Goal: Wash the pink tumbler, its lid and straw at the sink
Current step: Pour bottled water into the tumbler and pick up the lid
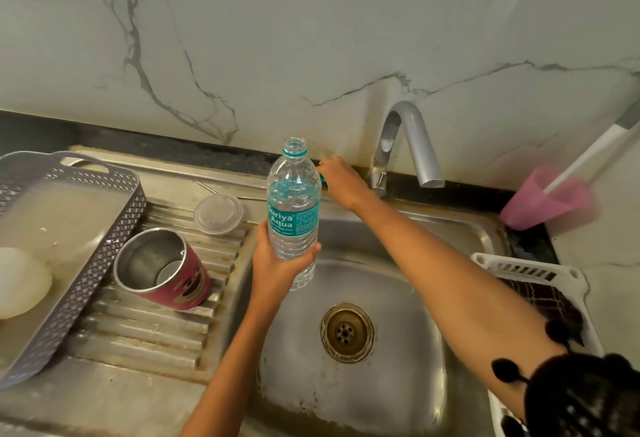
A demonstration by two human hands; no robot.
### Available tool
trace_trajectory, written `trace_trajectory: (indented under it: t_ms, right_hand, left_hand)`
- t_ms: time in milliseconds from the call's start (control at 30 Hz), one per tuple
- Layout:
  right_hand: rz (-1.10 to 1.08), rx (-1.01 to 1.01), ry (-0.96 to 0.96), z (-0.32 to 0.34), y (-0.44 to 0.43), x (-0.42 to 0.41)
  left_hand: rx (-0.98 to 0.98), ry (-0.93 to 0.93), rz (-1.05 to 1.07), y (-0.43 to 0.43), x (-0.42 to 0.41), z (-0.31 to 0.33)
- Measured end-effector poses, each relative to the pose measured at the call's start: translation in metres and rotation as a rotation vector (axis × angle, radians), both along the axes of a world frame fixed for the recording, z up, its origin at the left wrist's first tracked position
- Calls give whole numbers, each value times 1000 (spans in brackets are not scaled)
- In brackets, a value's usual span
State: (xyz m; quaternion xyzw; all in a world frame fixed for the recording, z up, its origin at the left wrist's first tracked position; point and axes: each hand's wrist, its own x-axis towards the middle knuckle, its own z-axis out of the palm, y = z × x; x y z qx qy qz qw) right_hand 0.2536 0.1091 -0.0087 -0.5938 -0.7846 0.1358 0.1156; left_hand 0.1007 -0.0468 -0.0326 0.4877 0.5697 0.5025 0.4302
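The pink tumbler (162, 270) stands tilted and open, steel inside, on the ribbed drainboard (145, 336) left of the sink bowl (398, 298). Behind it lies its clear lid (219, 214), and a thin metal straw (228, 194) lies flat beyond the lid. My left hand (277, 266) grips the lower part of an uncapped clear water bottle (293, 208), upright over the bowl's left edge and partly filled. My right hand (341, 182) reaches to the back ledge beside the tap (408, 145), pinching a small teal bottle cap (322, 178) that is mostly hidden.
A grey perforated tray (114, 228) with a white round object (20, 280) sits at the far left. On the right are a pink plastic cup (543, 204) holding a white-handled tool and a white basket (519, 266) with a dark cloth. The drain (347, 332) is open.
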Motion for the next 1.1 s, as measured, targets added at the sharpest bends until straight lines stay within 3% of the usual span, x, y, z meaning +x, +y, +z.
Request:
trace_trajectory:
  t_ms: [267,367,533,700,767,1100]
  right_hand:
    - [-18,71,43,-1,-6,7]
    - [-150,122,306,14,-34,6]
    - [-390,59,937,59,-120,9]
    - [-321,43,1247,103,-195,12]
    - [-236,46,1233,115,-212,16]
    - [123,4,680,156,-235,46]
  left_hand:
    - [0,-11,-27,2,2,0]
    - [0,-13,-43,-8,0,1]
    - [-39,-5,-87,-37,0,1]
    - [-90,9,-129,-74,6,1]
    - [-94,15,-151,-86,8,3]
    - [-82,7,-279,-113,17,15]
